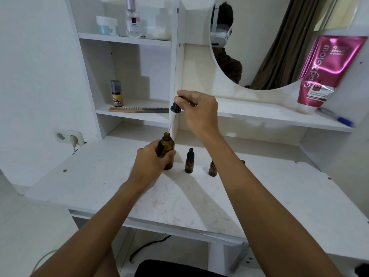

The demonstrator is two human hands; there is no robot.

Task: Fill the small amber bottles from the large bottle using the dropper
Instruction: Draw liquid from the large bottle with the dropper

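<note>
Left hand (151, 156) grip is clamped on the large amber glass bottle (167, 150) on the white worktop (103, 180); right hand (196, 110), pinching the black-capped glass dropper (174, 112), should be kept plumb over the neck.

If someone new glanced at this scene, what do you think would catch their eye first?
Probably the two hands at centre: the right hand holds a black-capped dropper with its glass tip at the mouth of the large amber bottle, which the left hand steadies on the white desk. Next, the bright pink tube leaning on the right-hand shelf, beside the round mirror.
</note>
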